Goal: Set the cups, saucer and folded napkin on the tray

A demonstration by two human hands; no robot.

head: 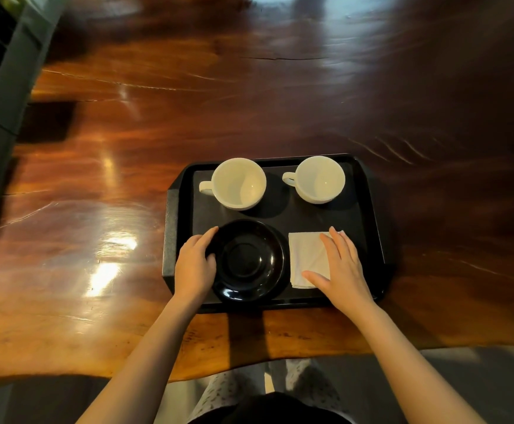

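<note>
A black tray [369, 215] lies on the wooden table. Two empty white cups stand upright at its far side: the left cup [239, 183] and the right cup [320, 179], both with handles pointing left. A glossy black saucer [249, 261] sits at the tray's near left. My left hand [195, 264] curls around the saucer's left rim, fingers touching it. A folded white napkin [306, 255] lies flat at the near right. My right hand [341, 267] rests flat on the napkin's right part, fingers spread.
The polished wooden table [127, 179] stretches far around the tray, with a wavy near edge [249, 362]. A dark grey frame [7, 87] runs along the far left. My legs show below the table edge.
</note>
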